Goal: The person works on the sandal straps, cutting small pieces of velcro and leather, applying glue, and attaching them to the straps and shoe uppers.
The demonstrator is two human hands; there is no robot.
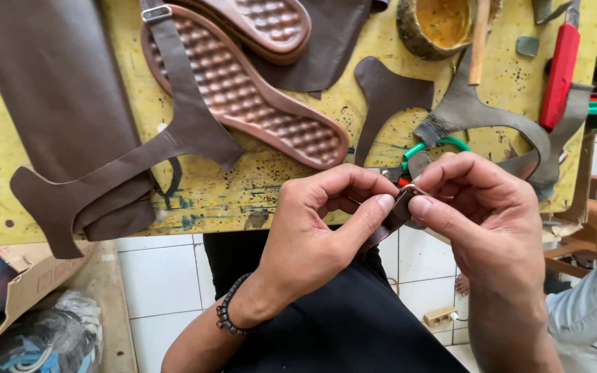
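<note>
1. Pinching a narrow brown leather strap with a small metal buckle [401, 207] at its upper end, both hands meet just below the table edge: the left hand [316, 231] has thumb and forefinger closed tight on the strap's lower side, and the right hand [481, 217] has its fingertips closed on the buckle end, touching the left thumb.
2. The strap piece sits between the two hands, held in the air over the person's dark lap, so the buckle work looks in hand and not finished (whether the buckle is already threaded I cannot tell, since the fingers cover it).
3. Just behind the hands, green-handled scissors [437, 145] lie on the yellow paint-stained worktable [271, 186], partly under a grey-brown cut leather upper piece [478, 114].
4. To the left lies a brown cut leather upper with a long strap and buckle [174, 131], draped over a brown rubber shoe sole with a bumpy tread [257, 103]; it appears loose, not yet joined to the sole.
5. Farther back stand a second sole [271, 24], a round pot of yellow glue [443, 24] and a red-handled tool [561, 69], so gluing and assembly seem left to do.
</note>
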